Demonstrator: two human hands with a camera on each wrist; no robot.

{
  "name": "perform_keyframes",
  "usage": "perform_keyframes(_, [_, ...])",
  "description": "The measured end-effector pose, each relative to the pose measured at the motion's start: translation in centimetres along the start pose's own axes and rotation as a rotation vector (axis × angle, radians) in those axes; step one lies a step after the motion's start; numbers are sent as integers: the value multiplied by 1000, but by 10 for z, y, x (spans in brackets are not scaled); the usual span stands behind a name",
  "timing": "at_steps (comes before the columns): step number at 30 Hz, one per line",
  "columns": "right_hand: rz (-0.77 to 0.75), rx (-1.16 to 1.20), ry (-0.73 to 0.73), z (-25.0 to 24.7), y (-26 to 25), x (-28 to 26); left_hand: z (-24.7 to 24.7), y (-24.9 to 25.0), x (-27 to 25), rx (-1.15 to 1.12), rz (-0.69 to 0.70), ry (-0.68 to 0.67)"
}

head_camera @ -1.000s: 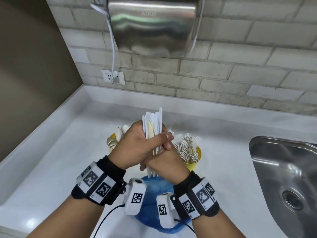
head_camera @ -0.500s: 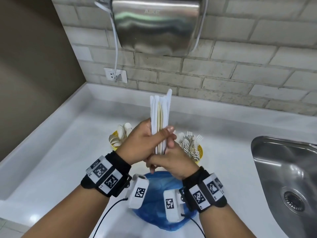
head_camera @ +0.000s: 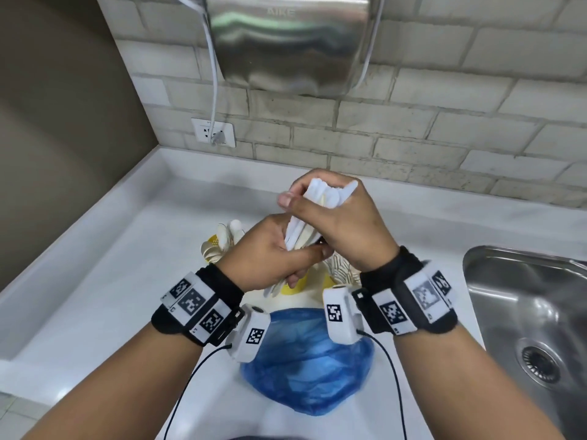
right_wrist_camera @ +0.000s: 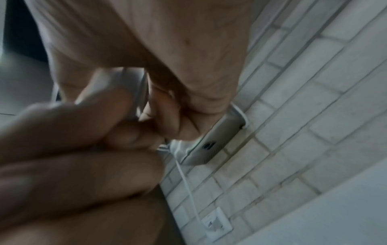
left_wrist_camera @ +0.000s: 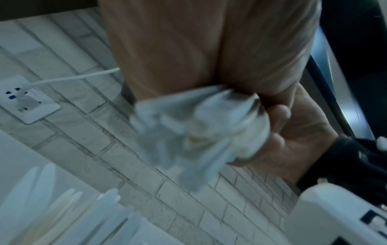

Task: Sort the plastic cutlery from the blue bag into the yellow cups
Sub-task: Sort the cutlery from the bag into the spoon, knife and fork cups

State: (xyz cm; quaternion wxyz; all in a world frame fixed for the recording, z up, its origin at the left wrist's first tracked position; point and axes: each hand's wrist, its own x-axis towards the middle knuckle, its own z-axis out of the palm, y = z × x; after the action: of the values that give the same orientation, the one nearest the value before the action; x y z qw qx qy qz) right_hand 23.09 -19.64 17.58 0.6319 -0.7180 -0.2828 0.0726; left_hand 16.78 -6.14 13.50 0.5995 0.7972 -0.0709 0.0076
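Note:
A bundle of white plastic cutlery is held above the yellow cups, tilted, by both hands. My right hand grips its upper ends. My left hand grips its lower part; lower tips poke out under it. In the left wrist view the bundle is blurred between both palms. A yellow cup with spoons stands at left. Another yellow cup shows under my left hand. Forks stand at right, their cup hidden. The blue bag lies crumpled in front.
A steel sink is set into the white counter at right. A steel hand dryer hangs on the brick wall above, its cord plugged into an outlet. A brown wall closes the left side.
My right hand moved from below the bundle up to its top ends. The bundle went from upright to tilted and now sits lower over the cups. My left hand still holds it.

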Motion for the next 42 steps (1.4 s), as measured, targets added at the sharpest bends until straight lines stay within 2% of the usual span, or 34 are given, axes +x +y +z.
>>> perform_keyframes(3, [39, 11, 108, 6, 6, 6, -2, -1, 2, -32, -28, 18])
perform_keyframes(7, [20, -61, 186, 6, 7, 13, -9, -6, 3, -10, -35, 49])
perform_keyframes(12, [-51, -28, 347, 2, 10, 25, -13, -21, 1, 304, 9, 211])
perform_keyframes(15, [-13, 51, 288, 6, 13, 27, -10, -26, 5, 339, 75, 258])
perform_keyframes(19, [82, 112, 134, 3, 16, 28, -14, -40, 13, 381, 56, 274])
perform_keyframes(23, [201, 126, 167, 0, 22, 28, -12, -48, 17, 387, 51, 297])
perform_keyframes(29, [244, 60, 110, 6, 31, 29, -6, -55, 20, 385, 26, 260])
perform_keyframes(33, [230, -55, 197, 7, 40, 37, -4, -55, 23, 378, -6, 270])
perform_keyframes(37, [203, -143, 271, 2, 48, 40, -7, -59, 18, 409, -66, 221])
perform_keyframes(41, [196, -182, 354, -11, 58, 40, -5, -77, -3, 407, -111, 450])
perform_keyframes(42, [208, -189, 366, -12, 61, 40, -3, -80, -9, 423, -104, 470])
